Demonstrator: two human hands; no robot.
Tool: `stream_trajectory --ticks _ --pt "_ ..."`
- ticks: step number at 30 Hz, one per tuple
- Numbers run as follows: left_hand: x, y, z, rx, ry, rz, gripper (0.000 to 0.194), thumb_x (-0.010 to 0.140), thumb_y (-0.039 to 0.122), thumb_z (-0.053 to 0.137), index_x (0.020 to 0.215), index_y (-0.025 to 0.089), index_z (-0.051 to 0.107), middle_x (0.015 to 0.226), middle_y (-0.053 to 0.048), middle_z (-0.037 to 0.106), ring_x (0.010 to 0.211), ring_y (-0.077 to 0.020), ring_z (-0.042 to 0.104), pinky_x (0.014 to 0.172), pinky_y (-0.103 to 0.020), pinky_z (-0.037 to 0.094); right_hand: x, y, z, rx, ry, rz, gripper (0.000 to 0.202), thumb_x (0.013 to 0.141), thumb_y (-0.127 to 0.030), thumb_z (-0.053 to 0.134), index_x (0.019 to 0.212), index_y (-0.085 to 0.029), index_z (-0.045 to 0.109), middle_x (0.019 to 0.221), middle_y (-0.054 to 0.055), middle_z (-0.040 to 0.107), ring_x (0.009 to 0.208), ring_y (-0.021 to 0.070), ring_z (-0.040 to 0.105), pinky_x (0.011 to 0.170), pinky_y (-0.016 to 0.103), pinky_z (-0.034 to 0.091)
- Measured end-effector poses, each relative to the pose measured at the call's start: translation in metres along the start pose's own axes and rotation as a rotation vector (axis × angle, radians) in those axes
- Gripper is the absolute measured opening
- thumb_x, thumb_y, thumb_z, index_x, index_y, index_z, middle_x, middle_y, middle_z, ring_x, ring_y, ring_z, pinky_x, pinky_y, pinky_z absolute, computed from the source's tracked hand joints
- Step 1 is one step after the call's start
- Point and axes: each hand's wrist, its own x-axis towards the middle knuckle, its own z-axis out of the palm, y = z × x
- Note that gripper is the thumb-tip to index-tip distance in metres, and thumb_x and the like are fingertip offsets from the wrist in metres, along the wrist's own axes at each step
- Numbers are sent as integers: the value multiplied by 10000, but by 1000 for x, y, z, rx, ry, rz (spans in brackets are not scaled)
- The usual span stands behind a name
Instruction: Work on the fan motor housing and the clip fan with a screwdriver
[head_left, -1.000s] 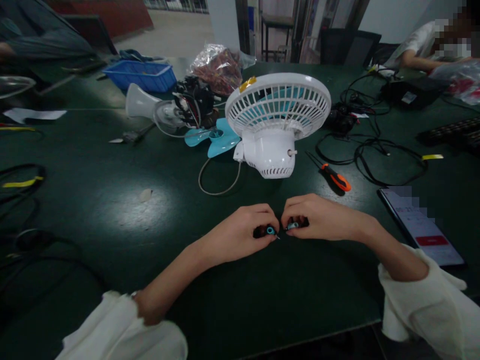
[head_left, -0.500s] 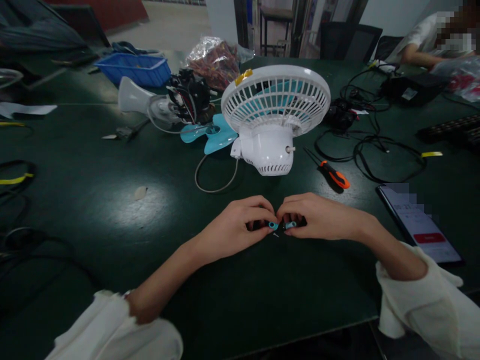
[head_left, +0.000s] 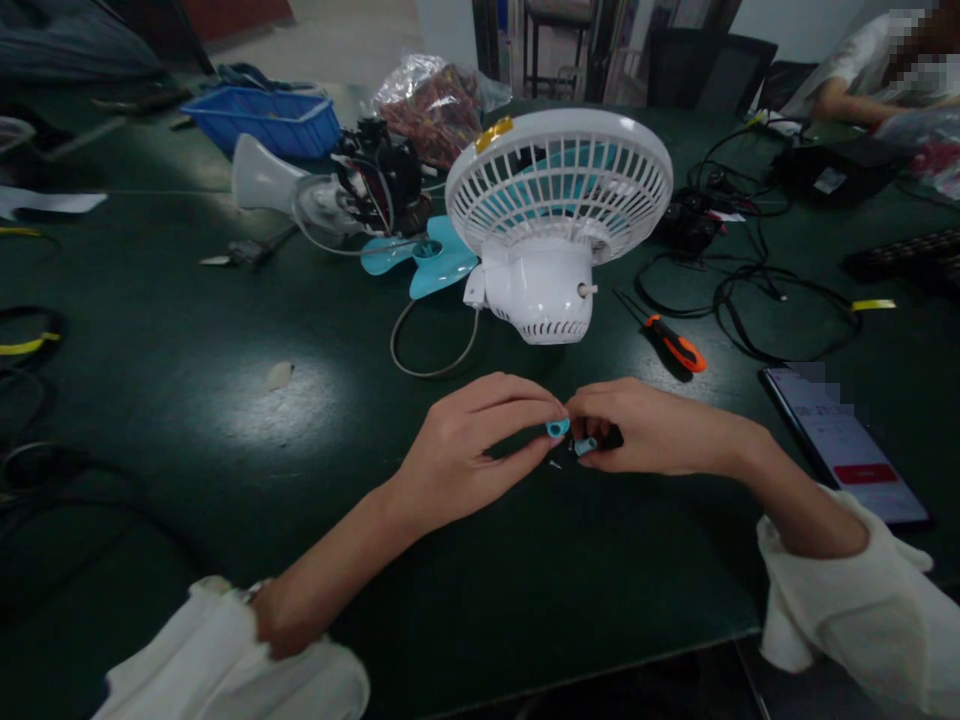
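My left hand (head_left: 472, 445) pinches a small turquoise cap-like piece (head_left: 557, 428) with a round hole, between thumb and fingertips. Close beside it, my right hand (head_left: 649, 428) is closed on a small pale blue cylindrical piece (head_left: 586, 446). A tiny metal screw (head_left: 555, 463) lies on the table below the fingertips. Just beyond both hands stands a white fan head (head_left: 551, 285) with its grille turned up and turquoise blades inside. A loose turquoise fan blade (head_left: 442, 258) rests at its left.
An orange and black screwdriver (head_left: 677, 345) and a phone (head_left: 847, 445) lie to the right, near black cables (head_left: 739, 315). Behind are a white fan base (head_left: 270, 175), a blue basket (head_left: 262, 125) and a plastic bag of wires (head_left: 431, 105). Another person (head_left: 862, 85) sits far right.
My left hand has raised the turquoise piece slightly and tilted its hole toward me. My right hand stays nearly in place with the pale blue piece. The view has shifted a little.
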Motion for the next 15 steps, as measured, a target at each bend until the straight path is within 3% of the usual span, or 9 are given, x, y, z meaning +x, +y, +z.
stream_trajectory --ticks 9,15 --pt "1 -1 1 42 -30 -13 155 879 244 569 983 227 682 1014 -34 654 929 -144 626 814 -280 528 -4 8 -7 -63 -37 -14 180 788 -102 597 927 -194 665 896 24 646 788 141 596 709 244 438" --pt "2 -5 0 14 -241 -23 167 870 226 564 983 212 686 964 -28 635 849 -124 606 713 -232 481 -5 10 -8 -118 -25 -12 157 805 -124 596 929 -188 667 904 28 637 792 141 590 695 249 427"
